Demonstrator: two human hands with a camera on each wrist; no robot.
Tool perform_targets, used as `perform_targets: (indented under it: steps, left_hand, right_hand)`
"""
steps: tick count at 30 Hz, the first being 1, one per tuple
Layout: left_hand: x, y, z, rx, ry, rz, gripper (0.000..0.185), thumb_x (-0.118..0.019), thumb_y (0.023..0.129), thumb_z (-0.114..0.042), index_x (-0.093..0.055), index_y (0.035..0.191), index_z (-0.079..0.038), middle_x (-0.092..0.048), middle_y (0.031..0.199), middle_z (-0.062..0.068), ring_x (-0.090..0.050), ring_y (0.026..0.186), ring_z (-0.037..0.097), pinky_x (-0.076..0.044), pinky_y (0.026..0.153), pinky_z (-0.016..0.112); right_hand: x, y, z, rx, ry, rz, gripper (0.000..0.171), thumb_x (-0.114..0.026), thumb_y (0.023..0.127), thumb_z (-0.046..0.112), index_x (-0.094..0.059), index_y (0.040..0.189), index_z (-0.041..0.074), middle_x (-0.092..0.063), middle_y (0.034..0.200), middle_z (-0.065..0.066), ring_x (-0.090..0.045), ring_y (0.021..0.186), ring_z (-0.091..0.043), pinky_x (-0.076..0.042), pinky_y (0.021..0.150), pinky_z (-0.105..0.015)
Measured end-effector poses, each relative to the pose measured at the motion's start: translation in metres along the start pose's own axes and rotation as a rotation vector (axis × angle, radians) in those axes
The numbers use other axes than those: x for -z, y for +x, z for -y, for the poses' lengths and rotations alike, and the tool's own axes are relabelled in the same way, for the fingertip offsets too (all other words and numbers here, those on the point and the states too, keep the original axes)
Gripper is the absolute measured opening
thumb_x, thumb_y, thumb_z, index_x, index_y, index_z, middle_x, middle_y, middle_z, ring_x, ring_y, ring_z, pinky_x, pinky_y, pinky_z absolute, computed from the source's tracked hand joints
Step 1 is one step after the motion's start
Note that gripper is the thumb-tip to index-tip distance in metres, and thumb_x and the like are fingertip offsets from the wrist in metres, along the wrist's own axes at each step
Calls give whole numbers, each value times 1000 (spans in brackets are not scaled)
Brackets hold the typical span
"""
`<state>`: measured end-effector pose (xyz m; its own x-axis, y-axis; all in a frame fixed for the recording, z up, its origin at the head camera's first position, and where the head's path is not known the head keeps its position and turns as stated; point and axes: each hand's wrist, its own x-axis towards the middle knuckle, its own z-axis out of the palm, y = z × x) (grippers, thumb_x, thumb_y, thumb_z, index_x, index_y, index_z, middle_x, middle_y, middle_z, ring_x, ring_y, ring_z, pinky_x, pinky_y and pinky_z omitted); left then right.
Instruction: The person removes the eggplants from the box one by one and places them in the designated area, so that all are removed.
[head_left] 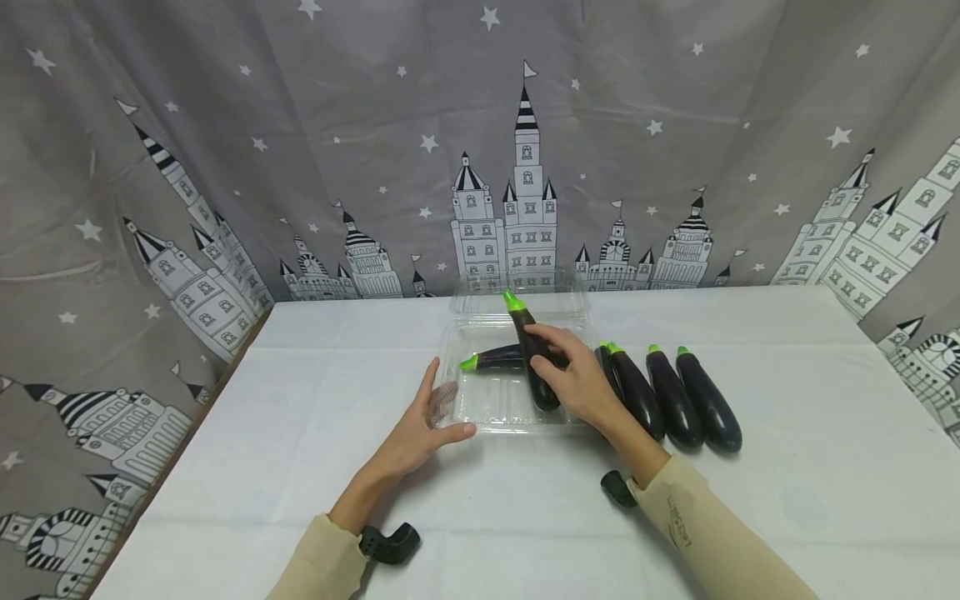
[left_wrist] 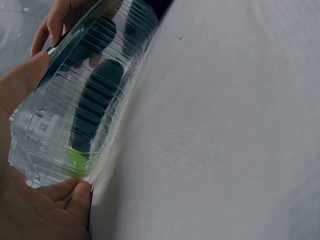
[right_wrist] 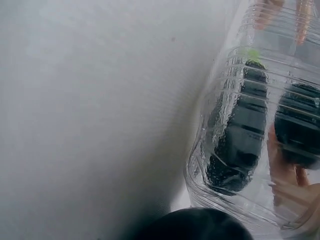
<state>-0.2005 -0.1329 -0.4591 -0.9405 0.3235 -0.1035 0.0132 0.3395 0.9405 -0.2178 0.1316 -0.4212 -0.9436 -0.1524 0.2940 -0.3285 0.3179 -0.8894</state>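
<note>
- My right hand [head_left: 573, 379] gripped one eggplant [head_left: 536, 362], fingers curled over its dark middle, and held it above the clear plastic tray [head_left: 487, 408] with its green cap tilted toward the tray's far edge.
- A second eggplant [head_left: 498, 357] lay inside the tray, crosswise under the held one, green cap pointing to the tray's left side.
- My left hand [head_left: 420, 433] pressed against the tray's left wall, fingers straight, thumb along the near-left corner; it held nothing.
- Four more eggplants [head_left: 675, 400] lay in a row just right of the tray, on the white tablecloth [head_left: 810, 467].
</note>
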Motion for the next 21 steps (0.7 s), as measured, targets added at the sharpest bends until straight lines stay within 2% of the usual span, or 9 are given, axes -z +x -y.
perform_targets:
  steps: [6, 13, 21]
  left_hand:
    - [0, 0, 0, -8, -9, 7, 114, -79, 84, -29, 6, 159, -24, -19, 160, 22, -14, 148, 38, -12, 114, 61]
    - [0, 0, -1, -6, -3, 4, 113, -79, 85, -30, 6, 159, -24, -18, 160, 21, -14, 147, 39, -12, 114, 61]
    - [0, 0, 0, -13, -4, 7, 115, -79, 84, -31, 6, 159, -24, -18, 160, 22, -15, 147, 38, -10, 114, 61]
  right_hand:
    - [1, -1, 0, -1, -20, -54, 43, -59, 96, 10, -57, 139, 12, -55, 129, -17, -56, 114, -36, -45, 87, -54]
    - [1, -1, 2, -13, -25, -96, 45, -65, 93, 11, -58, 138, 13, -54, 123, -15, -57, 109, -33, -46, 89, -50]
    - [3, -2, 4, -45, 34, -84, 57, -66, 87, 10, -52, 142, 14, -48, 132, -16, -50, 117, -35, -48, 91, -53]
